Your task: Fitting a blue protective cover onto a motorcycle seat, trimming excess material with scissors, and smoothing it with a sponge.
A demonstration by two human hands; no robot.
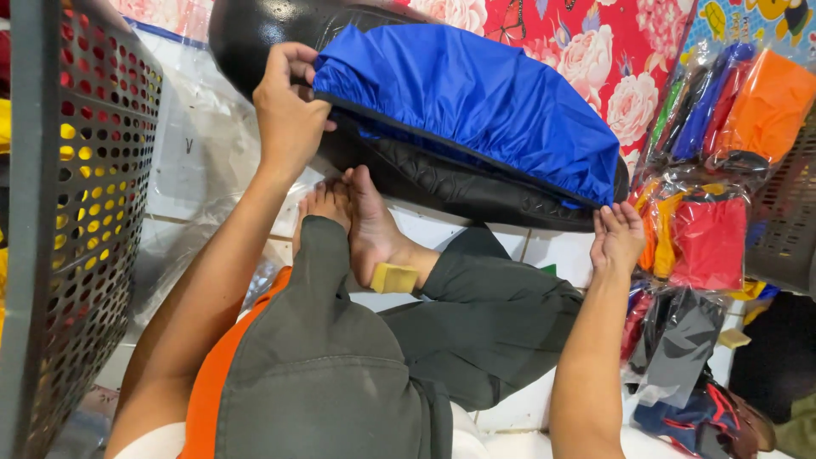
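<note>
Stretching blue cover (476, 102) over black seat (442, 183).
Left hand (289, 106) pinching cover's far edge; right hand (618, 238) gripping its near corner, fingers curled.

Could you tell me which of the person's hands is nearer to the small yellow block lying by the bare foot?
The left hand looks nearer, though not by much. It grips the blue cover's edge above the yellow block; the right hand holds the cover's far end, off to the block's right.

Small home workshop or stockroom, floor-level: tiled floor (557, 255), floral mat (595, 51), stacks of bagged fabric covers (705, 170) in many colours, perforated plastic baskets (93, 212), loose clear plastic sheeting (204, 144).
</note>
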